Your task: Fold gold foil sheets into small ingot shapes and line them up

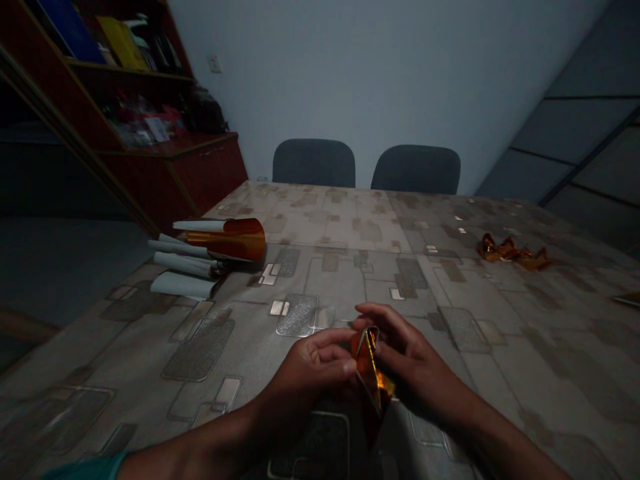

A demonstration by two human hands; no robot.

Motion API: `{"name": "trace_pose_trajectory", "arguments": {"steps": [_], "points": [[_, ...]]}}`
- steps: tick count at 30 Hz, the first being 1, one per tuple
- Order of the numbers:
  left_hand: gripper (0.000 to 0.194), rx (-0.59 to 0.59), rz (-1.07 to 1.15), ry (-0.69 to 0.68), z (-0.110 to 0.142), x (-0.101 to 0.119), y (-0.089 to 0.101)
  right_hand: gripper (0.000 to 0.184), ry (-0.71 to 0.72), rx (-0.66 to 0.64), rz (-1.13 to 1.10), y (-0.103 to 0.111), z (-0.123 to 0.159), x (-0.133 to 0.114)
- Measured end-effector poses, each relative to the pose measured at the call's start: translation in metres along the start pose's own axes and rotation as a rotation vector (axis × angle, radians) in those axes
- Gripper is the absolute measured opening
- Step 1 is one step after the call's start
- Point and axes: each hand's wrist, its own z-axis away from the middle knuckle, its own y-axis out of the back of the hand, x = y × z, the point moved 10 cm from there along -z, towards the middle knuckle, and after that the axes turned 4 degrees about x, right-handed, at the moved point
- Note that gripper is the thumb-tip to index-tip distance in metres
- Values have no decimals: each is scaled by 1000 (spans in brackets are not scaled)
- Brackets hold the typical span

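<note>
- Holding a folded, pointed piece of shiny orange-gold foil paper (369, 370) between them, both hands meet above the near part of the table, which wears a grey-beige cover patterned with rounded rectangles (345, 280).
- The foil piece stands on end with a narrow tip towards the person and a pale inner edge showing at its top; it is probably held upright so both flanks can be reached at once.
- The left hand (316, 365) is nearly closed, thumb and forefinger pinching the piece's left edge, likely to steady it.
- The right hand (411, 350) is loosely curved around the right side, thumb against the foil and fingers arched past its top; whether those fingertips press it I cannot tell.
- Left of the hands, well apart, lie curled sheets, grey-white on one face and glossy orange-gold on the other (245, 239), perhaps put aside there to keep the working spot free.
- On the far right sits a small cluster of crumpled-looking, glossy gold folded pieces (510, 252), seemingly kept away from the sheets; their exact number is unclear.
</note>
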Motion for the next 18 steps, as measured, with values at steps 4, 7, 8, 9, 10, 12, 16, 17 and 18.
{"name": "trace_pose_trajectory", "arguments": {"steps": [4, 7, 8, 9, 10, 12, 16, 17, 18], "points": [[34, 113, 12, -36, 1, 7, 12, 37, 72, 36, 169, 10, 4, -8], [30, 119, 18, -32, 2, 9, 12, 32, 154, -40, 309, 4, 9, -22], [30, 122, 23, -28, 3, 9, 12, 30, 193, -81, 339, 0, 10, -27], [30, 126, 29, -26, 3, 10, 13, 28, 234, -119, 363, -4, 12, -33], [30, 132, 35, -23, 3, 10, 13, 25, 267, -155, 385, -8, 13, -37], [30, 137, 40, -20, 4, 11, 12, 18, 299, -201, 425, -13, 14, -40], [28, 91, 29, -14, 4, 7, 7, 10, 276, -169, 446, -10, 10, -34], [28, 81, 32, -14, 4, 5, 6, 8, 268, -150, 447, -9, 9, -32], [30, 77, 33, -11, 3, 4, 5, 7, 258, -133, 449, -8, 8, -30]]}}
